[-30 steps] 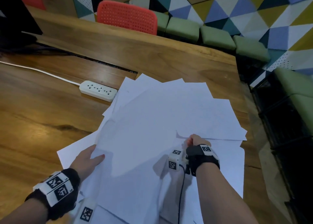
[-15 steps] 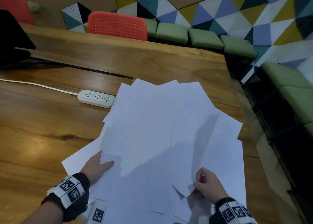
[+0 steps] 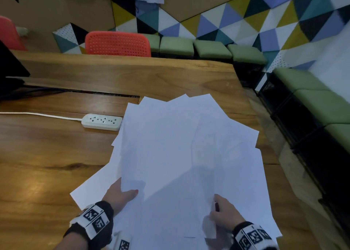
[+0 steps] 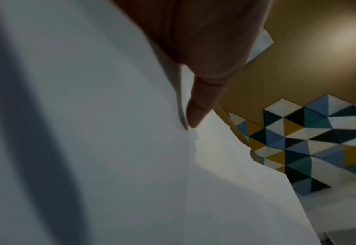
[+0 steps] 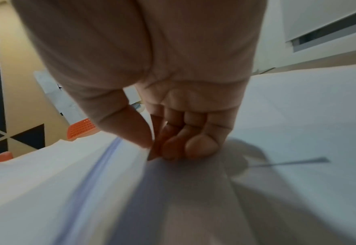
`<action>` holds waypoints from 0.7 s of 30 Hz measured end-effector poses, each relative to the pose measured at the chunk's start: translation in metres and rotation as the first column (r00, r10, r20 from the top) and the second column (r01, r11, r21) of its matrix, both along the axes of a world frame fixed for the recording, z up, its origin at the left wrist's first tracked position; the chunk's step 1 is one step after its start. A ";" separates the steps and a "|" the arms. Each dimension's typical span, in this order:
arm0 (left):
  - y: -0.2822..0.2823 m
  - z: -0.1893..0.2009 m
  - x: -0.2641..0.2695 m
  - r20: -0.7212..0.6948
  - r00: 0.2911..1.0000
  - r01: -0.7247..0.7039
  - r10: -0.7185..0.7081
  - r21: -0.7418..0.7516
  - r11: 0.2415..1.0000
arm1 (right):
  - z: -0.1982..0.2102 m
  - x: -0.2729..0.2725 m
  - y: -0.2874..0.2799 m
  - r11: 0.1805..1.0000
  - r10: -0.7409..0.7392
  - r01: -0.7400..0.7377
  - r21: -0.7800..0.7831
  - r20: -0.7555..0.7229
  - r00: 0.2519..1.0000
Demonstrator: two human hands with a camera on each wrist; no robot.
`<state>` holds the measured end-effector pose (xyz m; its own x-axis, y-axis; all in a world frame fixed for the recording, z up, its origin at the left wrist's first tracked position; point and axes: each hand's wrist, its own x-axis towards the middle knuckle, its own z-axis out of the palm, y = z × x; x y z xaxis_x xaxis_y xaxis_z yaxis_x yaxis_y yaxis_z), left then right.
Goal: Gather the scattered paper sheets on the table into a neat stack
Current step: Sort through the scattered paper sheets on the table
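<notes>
White paper sheets lay fanned and overlapping on the wooden worktop, beside a white power strip. The left hand gripped their near-left edge, thumb on top, fingers hidden beneath. The right hand pinched a sheet's near edge between thumb and curled fingers.

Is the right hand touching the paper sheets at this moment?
Touching. The right wrist view shows the right hand pinching the paper sheets between thumb and curled fingers; no gap shows.
</notes>
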<state>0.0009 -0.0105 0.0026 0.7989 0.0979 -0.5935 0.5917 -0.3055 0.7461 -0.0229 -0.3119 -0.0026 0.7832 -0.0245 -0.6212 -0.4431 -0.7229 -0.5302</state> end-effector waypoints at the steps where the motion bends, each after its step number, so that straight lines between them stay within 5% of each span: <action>1: -0.003 0.002 -0.001 0.008 1.000 0.006 -0.006 0.010 1.000 | 0.001 0.002 0.001 0.999 -0.041 0.042 -0.011 0.048 0.998; 3: -0.005 0.002 -0.001 0.020 1.000 0.009 -0.010 0.017 1.000 | 0.000 0.007 -0.006 0.958 -0.254 0.274 -0.089 0.194 0.948; 6: -0.003 -0.002 -0.001 0.011 1.000 -0.001 0.000 0.007 1.000 | 0.009 0.018 -0.023 0.760 -0.584 0.631 -0.160 0.258 0.769; 11: -0.006 0.001 -0.003 -0.005 1.000 0.023 -0.024 -0.026 0.999 | 0.005 0.031 -0.029 0.779 -0.627 0.621 0.087 0.114 0.770; 17: -0.005 -0.001 -0.004 -0.018 0.999 0.027 -0.027 0.026 0.999 | 0.002 0.029 -0.027 0.645 -0.727 0.759 -0.090 0.236 0.645; 21: -0.009 -0.006 -0.008 0.102 0.993 -0.083 0.064 0.192 0.978 | 0.004 0.032 -0.038 0.636 -0.763 0.769 0.067 0.208 0.613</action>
